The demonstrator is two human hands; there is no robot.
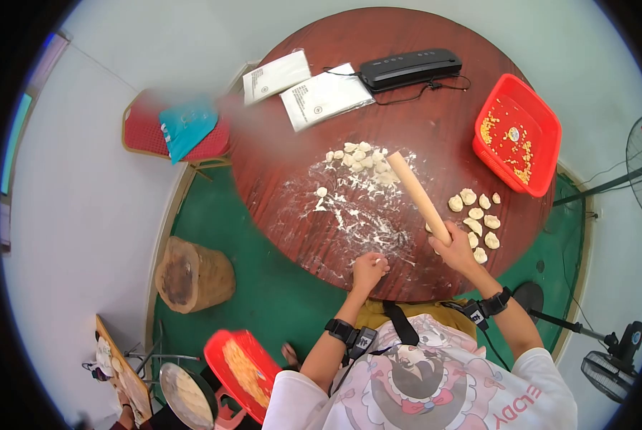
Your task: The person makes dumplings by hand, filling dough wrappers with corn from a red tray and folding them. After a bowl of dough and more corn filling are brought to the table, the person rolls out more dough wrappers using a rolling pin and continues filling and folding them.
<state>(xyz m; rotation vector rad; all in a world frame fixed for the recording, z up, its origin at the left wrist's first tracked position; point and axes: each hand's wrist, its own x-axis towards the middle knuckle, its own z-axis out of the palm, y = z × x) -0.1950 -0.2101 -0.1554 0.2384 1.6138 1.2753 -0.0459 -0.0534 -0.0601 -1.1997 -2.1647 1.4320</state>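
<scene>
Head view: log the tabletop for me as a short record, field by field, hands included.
right hand: gripping the near end of a rolling pin
left hand: curled, at the near edge of the table; can't tell if it holds anything
dough pieces: clustered left of the pin's far end
flour: scattered left of the pin
dumplings: grouped right of the pin
red basket: right side, yellow bits inside
far side: black machine, two white packets
</scene>
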